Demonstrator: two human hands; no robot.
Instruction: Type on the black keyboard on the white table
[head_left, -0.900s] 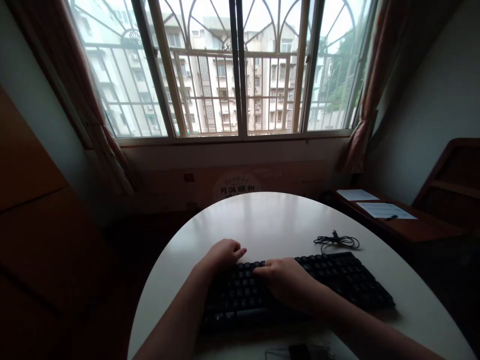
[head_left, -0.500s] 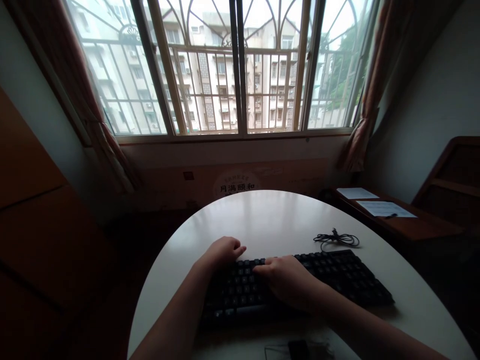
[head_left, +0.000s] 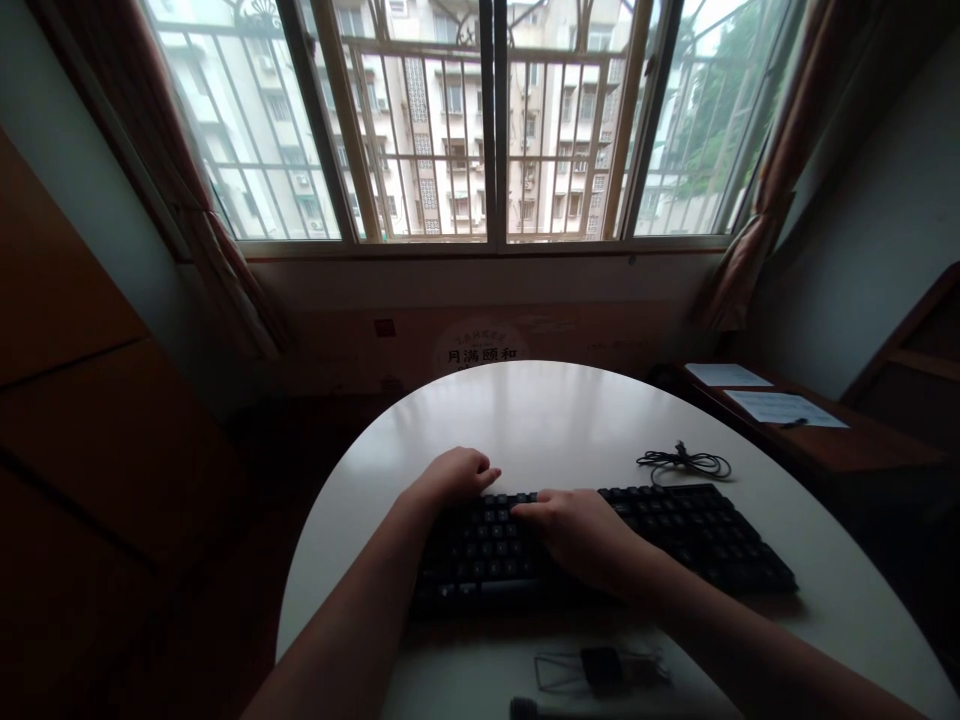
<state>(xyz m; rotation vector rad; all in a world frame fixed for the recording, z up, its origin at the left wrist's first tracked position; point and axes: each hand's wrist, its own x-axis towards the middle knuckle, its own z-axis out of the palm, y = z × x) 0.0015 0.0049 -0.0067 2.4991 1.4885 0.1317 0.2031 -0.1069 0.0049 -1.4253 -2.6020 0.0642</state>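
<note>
A black keyboard (head_left: 697,530) lies across a round white table (head_left: 555,420). My left hand (head_left: 454,475) rests at the keyboard's top left corner with its fingers curled over the back edge. My right hand (head_left: 581,535) lies flat on the keys left of the middle, fingers stretched toward the left hand. Whether the left hand grips the edge or only touches it is hard to see in the dim light.
A coiled black cable (head_left: 682,462) lies behind the keyboard. A small dark wire tool (head_left: 600,670) sits at the table's near edge. Papers (head_left: 784,408) lie on a wooden side desk at right. A barred window and a cardboard box (head_left: 480,355) stand behind.
The view has tilted down a little, so the table's near edge and the small tool show more. Both hands stay on the same part of the keyboard.
</note>
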